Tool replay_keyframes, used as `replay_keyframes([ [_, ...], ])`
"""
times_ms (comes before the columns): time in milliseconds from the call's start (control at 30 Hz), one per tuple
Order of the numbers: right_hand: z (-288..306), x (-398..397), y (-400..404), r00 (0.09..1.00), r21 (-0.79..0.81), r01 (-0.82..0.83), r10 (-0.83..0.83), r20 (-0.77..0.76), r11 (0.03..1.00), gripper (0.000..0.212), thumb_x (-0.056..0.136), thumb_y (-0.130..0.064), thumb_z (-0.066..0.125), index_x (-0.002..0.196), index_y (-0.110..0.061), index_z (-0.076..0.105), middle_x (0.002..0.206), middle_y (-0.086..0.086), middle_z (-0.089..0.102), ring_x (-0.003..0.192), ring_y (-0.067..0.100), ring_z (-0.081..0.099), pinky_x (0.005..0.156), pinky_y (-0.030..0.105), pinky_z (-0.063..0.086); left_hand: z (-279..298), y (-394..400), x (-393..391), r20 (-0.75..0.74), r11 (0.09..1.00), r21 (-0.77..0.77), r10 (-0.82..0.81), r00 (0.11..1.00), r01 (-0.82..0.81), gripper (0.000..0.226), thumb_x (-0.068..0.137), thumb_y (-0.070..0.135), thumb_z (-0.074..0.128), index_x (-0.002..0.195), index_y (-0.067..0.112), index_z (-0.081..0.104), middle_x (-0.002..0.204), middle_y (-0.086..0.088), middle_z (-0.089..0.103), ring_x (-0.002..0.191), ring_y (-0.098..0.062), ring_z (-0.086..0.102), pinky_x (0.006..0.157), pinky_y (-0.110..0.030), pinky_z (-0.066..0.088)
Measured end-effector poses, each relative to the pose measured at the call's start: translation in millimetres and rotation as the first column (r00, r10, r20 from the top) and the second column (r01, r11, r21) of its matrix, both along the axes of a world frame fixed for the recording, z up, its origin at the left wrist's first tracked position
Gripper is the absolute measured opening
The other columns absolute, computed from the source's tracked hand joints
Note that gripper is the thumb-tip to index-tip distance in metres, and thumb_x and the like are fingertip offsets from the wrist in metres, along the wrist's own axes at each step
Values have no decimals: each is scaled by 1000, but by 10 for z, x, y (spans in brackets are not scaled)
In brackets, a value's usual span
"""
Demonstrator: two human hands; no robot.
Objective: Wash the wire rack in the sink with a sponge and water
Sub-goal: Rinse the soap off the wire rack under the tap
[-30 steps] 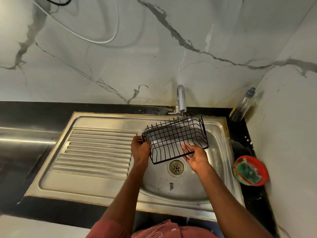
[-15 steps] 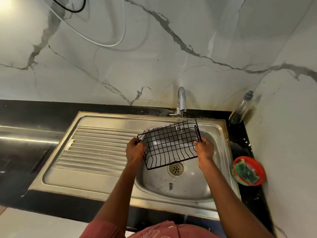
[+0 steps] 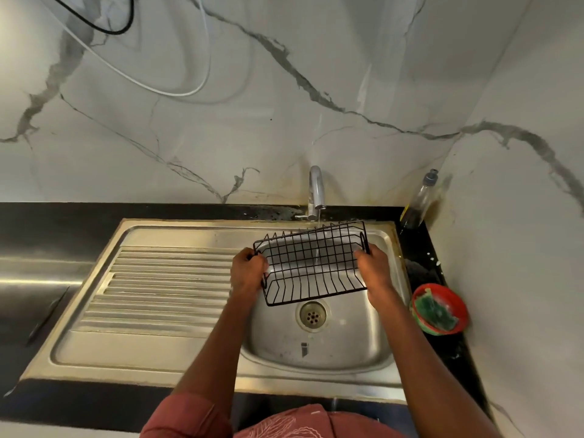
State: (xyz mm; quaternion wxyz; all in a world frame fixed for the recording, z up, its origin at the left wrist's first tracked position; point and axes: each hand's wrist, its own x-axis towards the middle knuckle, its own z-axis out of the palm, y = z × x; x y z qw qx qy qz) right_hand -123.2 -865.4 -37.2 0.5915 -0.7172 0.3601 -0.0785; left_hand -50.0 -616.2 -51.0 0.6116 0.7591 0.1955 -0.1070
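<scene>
A black wire rack [image 3: 311,263] hangs over the steel sink [image 3: 316,349], tilted with its open side toward me. My left hand [image 3: 248,270] grips its left end and my right hand [image 3: 373,267] grips its right end. A thin stream of water falls from the chrome tap [image 3: 317,191] through the rack's middle. The green sponge [image 3: 434,312] lies in a red bowl [image 3: 458,303] on the counter, right of the sink.
A ribbed steel drainboard [image 3: 158,286] lies left of the basin, with the drain [image 3: 313,314] under the rack. A nearly empty soap bottle [image 3: 418,202] stands in the back right corner. Marble walls close in behind and on the right. Black and white cables hang at the upper left.
My right hand has moved from under the rack's front edge to grip its right end. The rack has levelled out and water now runs from the tap through it.
</scene>
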Motion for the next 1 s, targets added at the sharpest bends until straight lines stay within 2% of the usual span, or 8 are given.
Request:
replay_keyframes([
  [200,49,42,89,996,125,-47,37,81,991,35,103,-34,55,133,-18,62,118,-3,61,111,17,54,94,34,40,36,98,75,-4,999,27,46,999,-45,12,67,17,57,69,20,68,64,-5,69,67,-27,67,73,-48,62],
  [267,7,69,139,997,130,-54,45,69,990,38,102,-40,56,132,-19,63,123,0,64,115,21,57,94,36,44,60,176,59,-26,998,39,53,998,-52,11,66,16,57,69,19,68,65,-5,70,71,-30,70,69,-45,57],
  [400,-70,95,236,997,156,-56,48,53,986,39,99,-49,56,128,-25,64,115,0,67,108,21,58,86,35,47,28,327,78,-30,996,60,62,998,-60,15,61,20,59,72,18,69,70,-6,74,80,-32,76,82,-57,60],
  [533,-49,88,286,998,201,-34,23,57,979,51,99,-56,53,137,-22,58,133,2,61,123,24,56,107,50,46,27,355,104,-3,996,48,74,997,-74,13,62,24,59,68,27,70,70,-4,75,80,-32,76,83,-56,60],
  [767,-25,32,190,996,256,27,-47,76,966,70,93,-71,47,146,-26,49,149,4,53,135,28,51,112,54,39,131,173,108,28,999,32,17,999,-18,8,77,13,63,75,18,69,73,-7,74,77,-28,74,67,-43,57],
  [867,-68,-5,118,995,247,64,-80,54,967,66,94,-69,48,144,-26,52,138,3,59,124,26,58,107,49,46,137,117,125,56,998,51,-30,998,27,8,74,20,65,77,17,72,68,-5,72,72,-28,72,64,-41,55],
  [933,-82,-30,65,995,221,78,-91,50,972,53,96,-66,48,129,-26,60,115,2,64,100,19,63,86,37,52,127,86,121,68,997,55,-57,996,54,9,75,23,68,80,17,73,67,-4,73,67,-27,73,66,-43,59],
  [1000,-66,-34,33,995,170,70,-81,57,983,39,98,-62,48,108,-26,62,94,2,62,82,16,58,68,31,44,121,73,111,67,998,18,-61,996,60,10,81,24,73,86,16,74,69,-8,73,62,-27,71,63,-44,59],
])
